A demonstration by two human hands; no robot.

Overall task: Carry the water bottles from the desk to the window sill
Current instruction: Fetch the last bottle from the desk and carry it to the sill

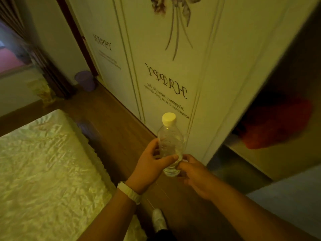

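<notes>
I count only one water bottle (171, 145), upright between the fingers of two hands. The left hand (149, 164) curls around its middle, thumb across the front, and the right hand (194, 174) pinches its lower part. I judge this carry about halfway (the desk is not in view). The window sill (16, 71) lies well beyond the fingertips, up to the left, too blurred to count bottles there.

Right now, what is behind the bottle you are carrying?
Behind the water bottle stands a pale wardrobe door lettered HAPPY, with wooden floor at its foot. The left hand and right hand cover the bottle's base, so what is behind that is hidden.
</notes>
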